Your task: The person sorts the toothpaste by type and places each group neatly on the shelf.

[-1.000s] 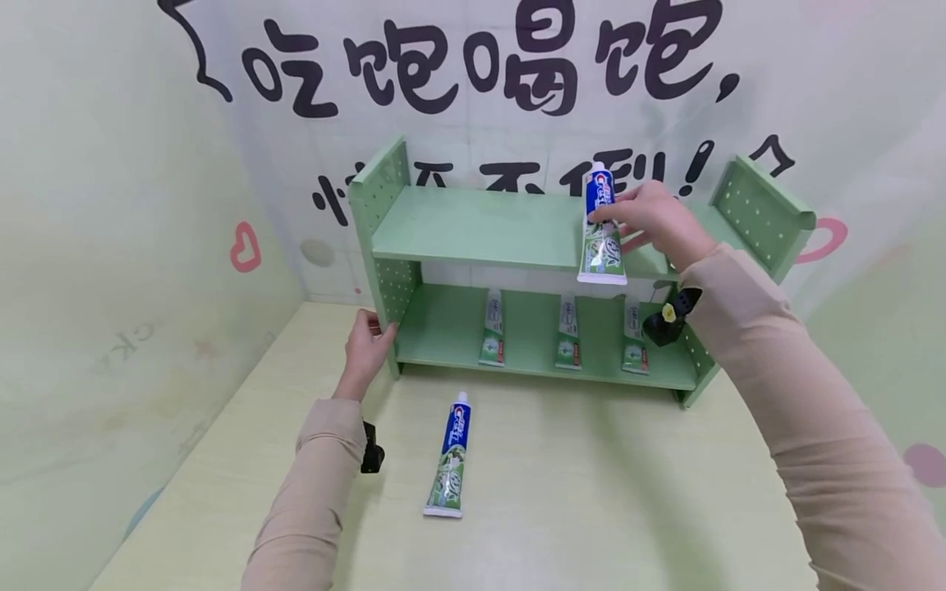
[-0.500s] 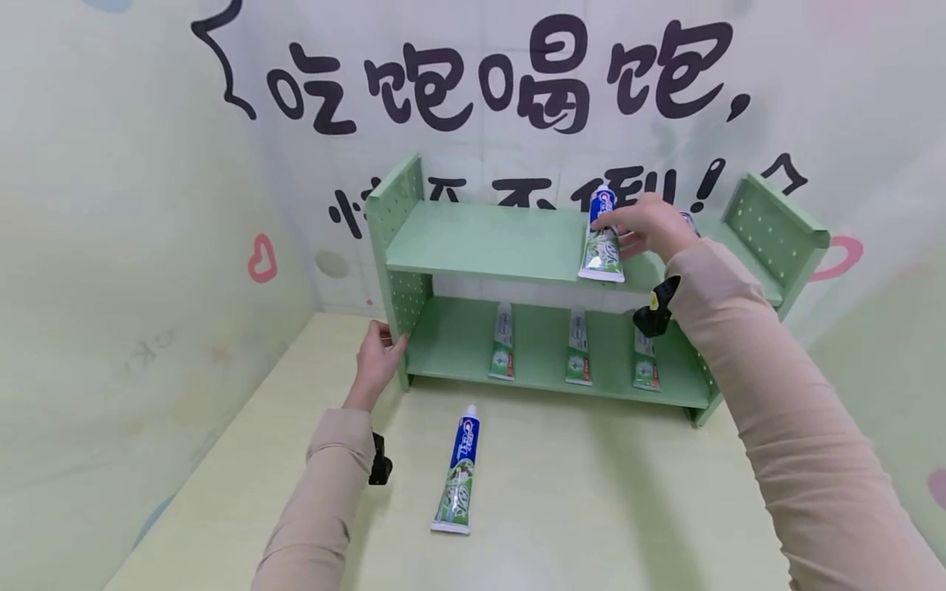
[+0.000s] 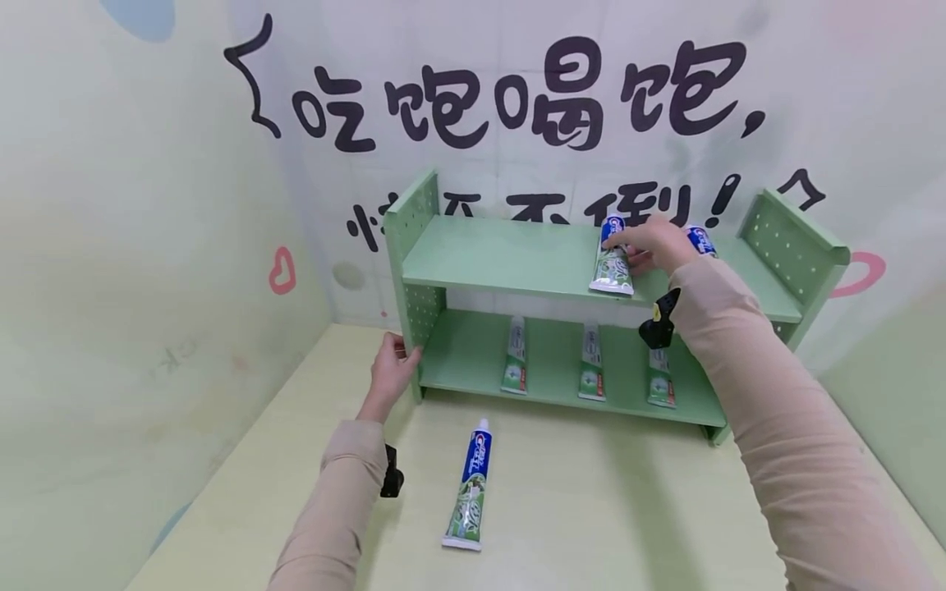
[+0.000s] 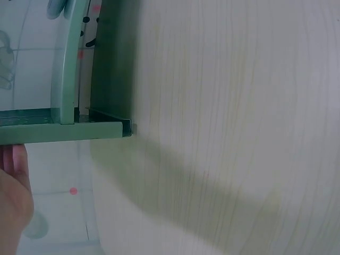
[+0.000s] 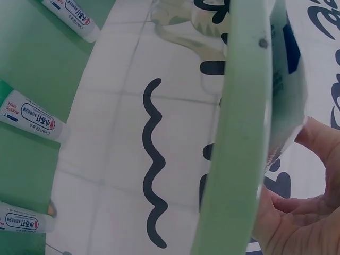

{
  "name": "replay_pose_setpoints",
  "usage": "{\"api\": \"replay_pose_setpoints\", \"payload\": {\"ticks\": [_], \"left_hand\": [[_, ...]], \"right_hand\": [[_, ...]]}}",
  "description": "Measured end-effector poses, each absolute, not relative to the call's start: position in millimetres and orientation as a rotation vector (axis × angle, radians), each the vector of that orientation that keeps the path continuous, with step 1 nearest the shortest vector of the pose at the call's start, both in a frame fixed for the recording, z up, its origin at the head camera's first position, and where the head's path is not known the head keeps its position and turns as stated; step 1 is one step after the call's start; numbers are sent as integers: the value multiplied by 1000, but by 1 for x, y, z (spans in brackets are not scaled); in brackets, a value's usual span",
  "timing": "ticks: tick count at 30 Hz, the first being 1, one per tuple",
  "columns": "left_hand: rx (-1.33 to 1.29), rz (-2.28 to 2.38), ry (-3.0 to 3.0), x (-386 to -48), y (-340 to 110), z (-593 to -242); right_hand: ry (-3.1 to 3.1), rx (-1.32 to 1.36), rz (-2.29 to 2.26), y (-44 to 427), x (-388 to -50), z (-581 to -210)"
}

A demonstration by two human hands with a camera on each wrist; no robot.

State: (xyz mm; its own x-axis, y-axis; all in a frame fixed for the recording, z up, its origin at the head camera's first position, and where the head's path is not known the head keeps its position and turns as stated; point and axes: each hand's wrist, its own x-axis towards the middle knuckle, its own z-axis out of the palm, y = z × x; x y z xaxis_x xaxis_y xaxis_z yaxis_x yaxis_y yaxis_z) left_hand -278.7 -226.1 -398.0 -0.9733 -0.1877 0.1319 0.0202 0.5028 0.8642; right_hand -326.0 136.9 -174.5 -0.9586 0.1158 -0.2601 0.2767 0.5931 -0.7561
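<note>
My right hand (image 3: 654, 242) holds a blue, green and white toothpaste tube (image 3: 613, 263) over the right half of the upper board of a green shelf rack (image 3: 502, 250). The tube leans back, its white cap toward the wall and its crimped end at the board's front edge. Whether its whole length touches the board cannot be told. My left hand (image 3: 392, 373) grips the rack's left side panel low down, thumb at the front edge; its fingers (image 4: 20, 159) meet the outer face. A similar tube (image 3: 700, 240) is partly hidden behind my right hand.
Three grey-and-green toothpaste tubes (image 3: 515, 361) lie in a row on the lower board. One more blue-and-green tube (image 3: 469, 488) lies on the pale table (image 3: 562, 501) in front of the rack. A wall with black lettering (image 3: 572, 98) stands behind.
My right hand has lowered the tube from above the upper board down to it. My left hand stays at the side panel. The head view has tilted, shifting the scene down and right.
</note>
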Motion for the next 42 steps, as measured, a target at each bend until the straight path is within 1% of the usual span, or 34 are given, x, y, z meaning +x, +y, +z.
{"api": "replay_pose_setpoints", "payload": {"ticks": [6,15,19,28,33,42], "left_hand": [[130,-1467,-2544,-278,-221,-401],[139,-1482,-2541,-276,-220,-401],[125,-1468,-2553,-277,-220,-399],[140,-1476,-2552,-278,-223,-399],[148,-1476,-2558,-275,-223,-401],[150,-1472,-2575,-277,-226,-398]], "right_hand": [[2675,355,-1269,141,-322,-179],[2714,303,-1241,145,-315,-179],[2765,276,-1175,148,-312,-175],[2736,157,-1204,144,-302,-161],[2710,94,-1218,142,-297,-160],[2734,61,-1158,139,-291,-157]]}}
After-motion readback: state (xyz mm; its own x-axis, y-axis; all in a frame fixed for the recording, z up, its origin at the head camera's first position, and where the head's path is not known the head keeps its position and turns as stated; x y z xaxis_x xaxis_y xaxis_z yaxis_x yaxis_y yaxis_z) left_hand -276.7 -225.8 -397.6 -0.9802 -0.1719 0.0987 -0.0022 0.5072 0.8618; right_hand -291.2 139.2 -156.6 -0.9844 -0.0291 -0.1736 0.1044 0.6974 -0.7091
